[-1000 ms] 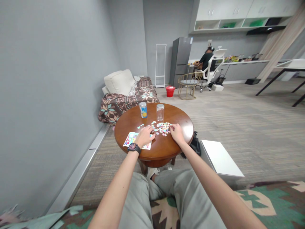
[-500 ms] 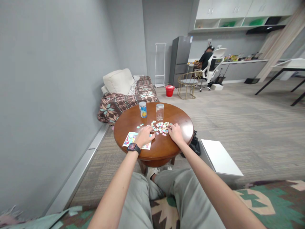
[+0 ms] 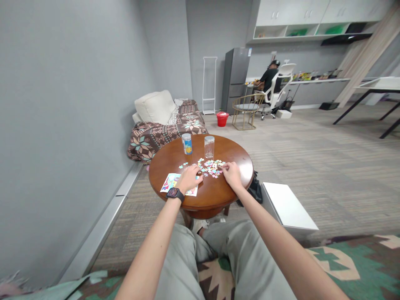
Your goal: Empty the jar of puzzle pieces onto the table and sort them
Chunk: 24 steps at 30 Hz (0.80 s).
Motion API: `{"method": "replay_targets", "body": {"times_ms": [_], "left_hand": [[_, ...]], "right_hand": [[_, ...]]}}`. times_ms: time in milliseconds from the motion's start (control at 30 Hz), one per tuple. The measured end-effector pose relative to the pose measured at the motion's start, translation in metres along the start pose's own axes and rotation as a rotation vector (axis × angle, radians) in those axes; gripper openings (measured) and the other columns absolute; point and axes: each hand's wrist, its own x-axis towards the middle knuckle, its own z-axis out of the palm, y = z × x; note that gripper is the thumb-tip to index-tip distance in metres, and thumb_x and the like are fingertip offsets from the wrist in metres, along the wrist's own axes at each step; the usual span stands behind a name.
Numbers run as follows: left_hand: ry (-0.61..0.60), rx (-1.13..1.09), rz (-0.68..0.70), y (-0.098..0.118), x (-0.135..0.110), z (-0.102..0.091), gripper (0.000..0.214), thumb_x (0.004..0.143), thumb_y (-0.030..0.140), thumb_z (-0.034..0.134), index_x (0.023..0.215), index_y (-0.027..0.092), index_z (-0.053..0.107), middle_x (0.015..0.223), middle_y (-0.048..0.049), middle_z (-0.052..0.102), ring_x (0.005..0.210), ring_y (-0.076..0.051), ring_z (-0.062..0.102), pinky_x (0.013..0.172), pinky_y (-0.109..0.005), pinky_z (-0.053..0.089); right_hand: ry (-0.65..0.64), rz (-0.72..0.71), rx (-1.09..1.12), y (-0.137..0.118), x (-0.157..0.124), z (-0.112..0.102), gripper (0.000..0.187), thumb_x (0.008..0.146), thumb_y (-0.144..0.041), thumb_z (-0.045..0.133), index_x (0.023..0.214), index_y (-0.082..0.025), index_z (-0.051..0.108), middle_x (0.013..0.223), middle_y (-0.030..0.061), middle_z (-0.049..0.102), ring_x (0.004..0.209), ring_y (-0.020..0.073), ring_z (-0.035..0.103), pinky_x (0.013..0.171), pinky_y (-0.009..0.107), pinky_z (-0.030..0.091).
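Note:
A loose pile of small, colourful jigsaw pieces (image 3: pixel 212 167) lies on the round wooden table (image 3: pixel 215 196). My left hand (image 3: pixel 188 178) rests left of the pile, palm down, thumb and fingers apart, partly covering a printed picture sheet (image 3: pixel 170 182). A dark smartwatch (image 3: pixel 175 193) is on that wrist. At the pile's right edge is my right hand (image 3: pixel 231 175), its fingertips pinched together on what looks like a jigsaw piece, mostly hidden. Behind the pile stand a clear jar (image 3: pixel 209 148) with a silver lid and a blue-labelled can (image 3: pixel 187 145).
A white box (image 3: pixel 289 206) stands on the floor right of the table. Beyond are a sofa with a patterned throw (image 3: pixel 156 139), a red bucket (image 3: pixel 222 119) and a gold-framed chair (image 3: pixel 246 108). A person (image 3: pixel 268 79) sits at the far counter.
My right hand has shifted very slightly at the pile's right edge, its fingers drawn closer together. The left hand stays in place.

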Motion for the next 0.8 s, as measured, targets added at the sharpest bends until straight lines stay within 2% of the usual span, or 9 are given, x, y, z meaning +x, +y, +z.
{"method": "replay_targets", "body": {"times_ms": [133,267,567,700,800], "left_hand": [[-0.018,0.004,-0.012,0.000,0.000,0.000,0.020,0.086,0.027,0.054,0.103,0.019,0.063,0.108,-0.0086,0.065,0.105,-0.025,0.060,0.092,-0.039,0.047],[-0.014,0.005,-0.011,0.000,0.000,0.000,0.020,0.086,0.025,0.054,0.102,0.019,0.063,0.109,-0.0082,0.065,0.107,-0.024,0.059,0.093,-0.038,0.047],[-0.008,0.005,0.000,-0.002,0.000,0.001,0.019,0.085,0.026,0.055,0.102,0.019,0.063,0.107,-0.0080,0.065,0.104,-0.024,0.060,0.090,-0.038,0.047],[-0.015,0.018,-0.006,-0.001,0.000,0.001,0.020,0.086,0.026,0.054,0.103,0.019,0.062,0.109,-0.0080,0.065,0.105,-0.024,0.060,0.090,-0.037,0.047],[-0.015,0.024,-0.003,0.000,0.000,0.000,0.020,0.086,0.026,0.054,0.104,0.019,0.062,0.109,-0.0078,0.065,0.106,-0.024,0.060,0.091,-0.038,0.046]], "right_hand": [[0.011,0.034,-0.057,-0.004,-0.002,-0.001,0.017,0.078,-0.017,0.052,0.078,-0.019,0.069,0.088,0.0082,0.056,0.086,0.0225,0.056,0.083,0.035,0.046],[-0.020,-0.002,-0.103,-0.010,-0.003,-0.003,0.021,0.077,-0.015,0.050,0.079,-0.019,0.071,0.089,0.0089,0.056,0.089,0.0231,0.056,0.085,0.035,0.046],[-0.148,-0.155,-0.247,-0.028,-0.009,-0.009,0.025,0.081,-0.018,0.052,0.097,-0.019,0.071,0.118,0.0133,0.058,0.109,0.0273,0.053,0.093,0.040,0.042],[-0.165,-0.247,-0.288,-0.032,-0.010,-0.007,0.030,0.081,-0.017,0.052,0.107,-0.018,0.068,0.123,0.0148,0.058,0.117,0.0280,0.049,0.100,0.041,0.037],[-0.171,-0.262,-0.302,-0.033,-0.011,-0.007,0.027,0.082,-0.018,0.052,0.105,-0.018,0.068,0.124,0.0152,0.058,0.117,0.0280,0.049,0.100,0.041,0.037]]}}
